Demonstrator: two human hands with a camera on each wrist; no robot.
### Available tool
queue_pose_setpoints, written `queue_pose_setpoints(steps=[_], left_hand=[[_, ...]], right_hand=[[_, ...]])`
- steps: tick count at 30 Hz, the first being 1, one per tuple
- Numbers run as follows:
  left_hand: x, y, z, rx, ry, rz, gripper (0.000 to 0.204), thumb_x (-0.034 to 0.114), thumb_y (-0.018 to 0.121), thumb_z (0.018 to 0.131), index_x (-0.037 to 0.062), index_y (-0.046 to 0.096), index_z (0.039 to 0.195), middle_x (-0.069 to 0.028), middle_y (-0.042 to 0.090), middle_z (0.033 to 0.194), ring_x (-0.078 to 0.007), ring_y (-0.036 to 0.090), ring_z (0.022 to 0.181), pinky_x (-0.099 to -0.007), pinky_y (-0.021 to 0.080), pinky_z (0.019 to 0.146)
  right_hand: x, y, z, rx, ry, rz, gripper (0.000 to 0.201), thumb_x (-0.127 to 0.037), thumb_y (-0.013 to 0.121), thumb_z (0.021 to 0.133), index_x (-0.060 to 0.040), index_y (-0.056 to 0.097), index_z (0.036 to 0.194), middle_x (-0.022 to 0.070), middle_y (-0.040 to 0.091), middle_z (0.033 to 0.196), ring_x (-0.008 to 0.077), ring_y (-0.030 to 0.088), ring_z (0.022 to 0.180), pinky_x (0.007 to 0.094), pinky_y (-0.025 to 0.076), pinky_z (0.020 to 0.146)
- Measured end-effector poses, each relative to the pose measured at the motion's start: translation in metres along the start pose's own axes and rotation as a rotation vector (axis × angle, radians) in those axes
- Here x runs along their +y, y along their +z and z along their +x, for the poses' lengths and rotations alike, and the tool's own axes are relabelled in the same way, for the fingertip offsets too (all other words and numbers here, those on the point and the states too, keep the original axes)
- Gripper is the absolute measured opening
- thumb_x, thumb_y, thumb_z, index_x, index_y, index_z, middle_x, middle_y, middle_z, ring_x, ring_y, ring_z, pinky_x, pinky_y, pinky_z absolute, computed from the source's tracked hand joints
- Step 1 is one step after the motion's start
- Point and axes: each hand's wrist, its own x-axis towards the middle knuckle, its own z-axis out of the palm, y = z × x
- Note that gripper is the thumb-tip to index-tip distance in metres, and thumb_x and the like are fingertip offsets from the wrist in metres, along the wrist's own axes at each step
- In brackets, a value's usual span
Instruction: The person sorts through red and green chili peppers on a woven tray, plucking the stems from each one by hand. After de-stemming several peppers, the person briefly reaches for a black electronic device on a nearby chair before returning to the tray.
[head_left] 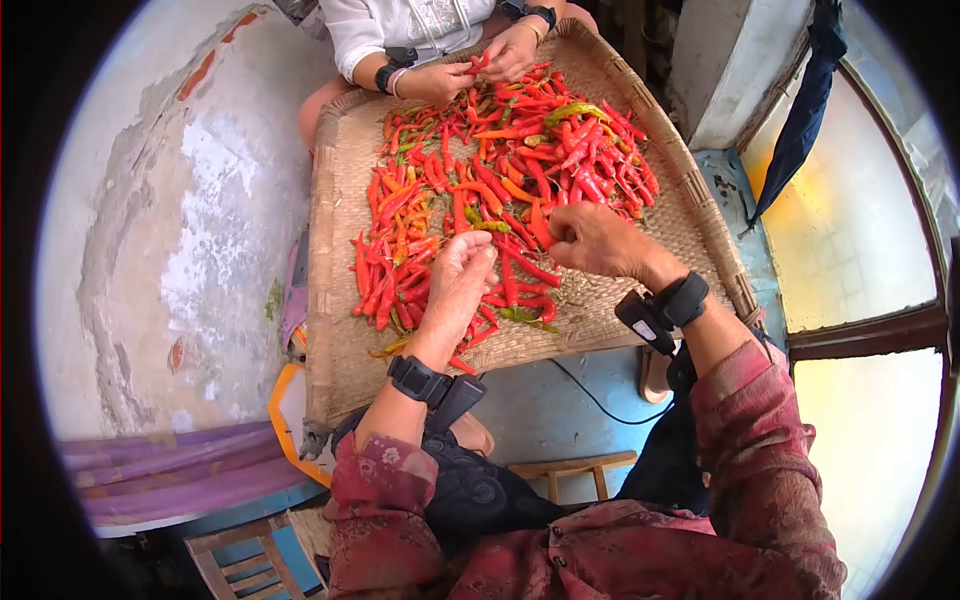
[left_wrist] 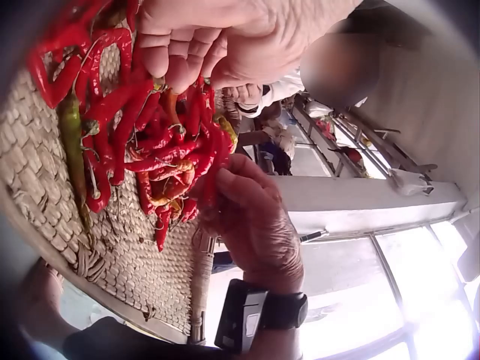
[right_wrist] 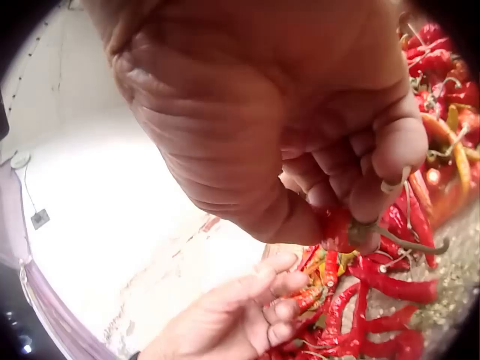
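Red chili peppers [head_left: 480, 185], with a few orange and green ones among them, lie heaped on a large woven tray [head_left: 590, 320]. My right hand [head_left: 605, 243] is over the near right part of the heap. It pinches a red chili pepper [right_wrist: 337, 229] between thumb and fingers, its green stem sticking out in the right wrist view. My left hand [head_left: 462, 275] hovers close above the near peppers, palm turned inward and fingers loosely bent. Nothing shows between the left fingers [left_wrist: 180, 71] in the left wrist view.
Across the tray another person's hands [head_left: 510, 50] hold a red chili pepper [head_left: 480, 63]. A wall [head_left: 180, 230] stands on the left, windows [head_left: 860, 220] on the right. A folded dark umbrella [head_left: 805, 110] hangs by the windows. A wooden stool [head_left: 570, 468] is below.
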Motion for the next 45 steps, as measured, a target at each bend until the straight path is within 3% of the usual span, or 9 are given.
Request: queue_pose_setpoints(steps=[2,6,14,19,30,37,41,43,45], left_hand=[[-0.009,0.0,0.005,-0.097,-0.04,0.181,0.03,0.018,0.058,0.092,0.002,0.055,0.117,-0.0078,0.063,0.097,-0.0116,0.058,0.074,-0.0251,0.049,0.065],[-0.033,0.003,0.013,-0.062,0.293,0.803,0.037,0.016,0.064,0.085,-0.0007,0.052,0.115,-0.0159,0.065,0.094,-0.0246,0.064,0.081,-0.0356,0.052,0.074],[-0.024,0.022,0.009,-0.037,0.119,0.948,0.038,0.015,0.068,0.078,0.0015,0.044,0.104,-0.0183,0.061,0.076,-0.0375,0.062,0.075,-0.0452,0.048,0.071],[-0.029,0.015,0.013,-0.011,0.052,0.608,0.036,0.008,0.064,0.078,0.0003,0.043,0.106,-0.015,0.061,0.078,-0.0281,0.063,0.072,-0.0387,0.049,0.067],[0.001,0.008,0.003,-0.197,-0.173,-0.085,0.021,0.021,0.062,0.092,0.0114,0.059,0.11,0.0072,0.06,0.086,0.0008,0.048,0.063,-0.0167,0.035,0.051],[-0.003,-0.003,0.006,0.005,-0.095,-0.3,0.018,0.024,0.062,0.092,0.008,0.06,0.099,0.0057,0.056,0.073,-0.0016,0.045,0.055,-0.0175,0.035,0.045],[-0.001,-0.005,0.006,-0.017,-0.119,-0.257,0.021,0.027,0.058,0.095,0.0067,0.059,0.102,0.004,0.054,0.075,-0.003,0.048,0.055,-0.0166,0.04,0.046],[-0.003,0.0,0.002,-0.043,-0.138,-0.303,0.024,0.028,0.056,0.096,0.0055,0.058,0.104,0.0016,0.056,0.078,-0.0045,0.052,0.06,-0.0181,0.045,0.051],[-0.003,0.005,0.0,-0.086,-0.163,-0.348,0.026,0.027,0.055,0.097,0.0031,0.058,0.107,-0.0003,0.058,0.078,-0.0085,0.056,0.066,-0.0229,0.048,0.059]], right_hand=[[0.004,-0.018,0.005,0.109,0.028,0.213,0.017,-0.017,0.064,0.081,-0.0005,0.059,0.084,0.0044,0.06,0.071,0.0118,0.059,0.069,0.0297,0.047,0.058],[0.008,-0.026,0.018,0.681,0.096,0.891,0.039,-0.018,0.065,0.086,0.0048,0.056,0.116,0.0097,0.066,0.071,0.0155,0.065,0.071,0.0313,0.052,0.063],[0.018,0.039,0.011,0.355,0.043,0.361,0.015,-0.013,0.065,0.083,0.0002,0.066,0.091,0.0082,0.065,0.068,0.0154,0.064,0.063,0.0311,0.05,0.058],[0.009,0.056,-0.001,0.023,0.053,-0.501,0.026,-0.029,0.068,0.077,-0.0031,0.066,0.079,0.0188,0.065,0.071,0.0369,0.066,0.069,0.0446,0.054,0.062],[-0.001,0.062,0.003,-0.05,-0.056,-0.09,0.028,-0.024,0.06,0.086,0.0032,0.053,0.088,0.0241,0.06,0.076,0.0422,0.061,0.073,0.0481,0.048,0.063],[0.001,0.029,0.0,-0.204,-0.103,-0.074,0.025,-0.021,0.059,0.083,0.0034,0.061,0.085,0.0231,0.061,0.076,0.0382,0.061,0.069,0.0444,0.048,0.065],[0.001,-0.013,0.007,0.143,0.105,0.412,0.036,-0.031,0.057,0.092,0.0043,0.064,0.093,0.0079,0.062,0.073,0.015,0.057,0.066,0.0321,0.049,0.061],[0.0,-0.019,0.014,0.509,0.088,0.844,0.037,-0.031,0.061,0.089,0.0058,0.065,0.094,0.0189,0.066,0.075,0.0234,0.065,0.071,0.0374,0.05,0.065],[0.002,-0.008,0.02,0.525,0.04,0.64,0.038,-0.033,0.062,0.089,0.005,0.066,0.095,0.0188,0.066,0.075,0.0238,0.066,0.071,0.0378,0.05,0.065]])
